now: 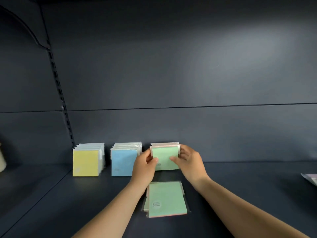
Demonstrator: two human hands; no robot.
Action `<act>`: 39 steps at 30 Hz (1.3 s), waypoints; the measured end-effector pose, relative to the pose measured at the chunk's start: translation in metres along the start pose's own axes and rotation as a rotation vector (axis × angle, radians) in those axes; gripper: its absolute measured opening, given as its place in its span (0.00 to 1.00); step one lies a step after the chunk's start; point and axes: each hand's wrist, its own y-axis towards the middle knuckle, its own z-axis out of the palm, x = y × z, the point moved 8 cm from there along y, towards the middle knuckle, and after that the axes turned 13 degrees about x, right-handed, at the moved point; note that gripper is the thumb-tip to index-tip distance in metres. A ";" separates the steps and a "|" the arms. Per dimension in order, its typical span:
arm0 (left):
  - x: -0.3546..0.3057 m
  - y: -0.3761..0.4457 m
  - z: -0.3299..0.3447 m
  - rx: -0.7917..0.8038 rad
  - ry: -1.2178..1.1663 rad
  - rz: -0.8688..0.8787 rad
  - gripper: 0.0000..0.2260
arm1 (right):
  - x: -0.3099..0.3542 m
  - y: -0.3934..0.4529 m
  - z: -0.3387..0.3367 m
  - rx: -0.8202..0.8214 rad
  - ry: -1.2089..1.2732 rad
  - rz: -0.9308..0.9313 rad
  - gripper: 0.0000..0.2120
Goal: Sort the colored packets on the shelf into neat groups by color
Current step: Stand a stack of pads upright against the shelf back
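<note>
Three upright rows of packets stand at the back of the dark shelf (51, 194): a yellow row (85, 163) on the left, a blue row (122, 163) in the middle and a green-fronted row (164, 156) on the right. My left hand (145, 166) grips the left side of the green row, thumb on the front packet. My right hand (188, 160) grips its right side, thumb also on the front. A small pile of green packets (165, 199) lies flat on the shelf between my forearms.
The shelf's dark back wall (171, 83) rises right behind the rows, with a slotted upright (59, 93) at left. A pale object (2, 160) sits at the far left edge. Some plastic-wrapped thing (311, 179) pokes in at the right edge.
</note>
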 end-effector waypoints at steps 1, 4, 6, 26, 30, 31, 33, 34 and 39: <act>0.002 0.001 -0.002 -0.011 0.001 0.001 0.13 | -0.001 0.001 0.001 -0.010 -0.021 0.008 0.11; 0.004 0.002 -0.005 -0.055 0.037 0.011 0.12 | -0.003 0.002 -0.002 -0.048 -0.089 0.041 0.07; 0.005 0.000 -0.006 -0.088 0.075 0.007 0.11 | -0.005 0.002 -0.004 -0.058 -0.108 0.051 0.06; 0.001 -0.006 -0.009 -0.111 0.122 -0.024 0.09 | -0.011 0.001 0.001 -0.004 -0.078 0.097 0.07; 0.006 -0.012 -0.008 -0.033 0.116 -0.108 0.07 | -0.011 -0.005 -0.006 -0.057 -0.043 0.148 0.11; 0.007 -0.015 -0.008 -0.016 0.115 -0.134 0.07 | -0.012 -0.007 -0.009 -0.077 -0.028 0.166 0.15; 0.004 -0.026 -0.010 0.003 0.092 -0.186 0.14 | -0.012 -0.016 -0.014 -0.099 -0.004 0.201 0.21; 0.005 -0.031 -0.010 0.021 0.063 -0.200 0.15 | -0.011 -0.023 -0.016 -0.098 0.005 0.212 0.22; 0.005 -0.072 -0.007 0.238 -0.096 -0.251 0.08 | -0.005 -0.062 -0.013 0.026 -0.028 0.247 0.22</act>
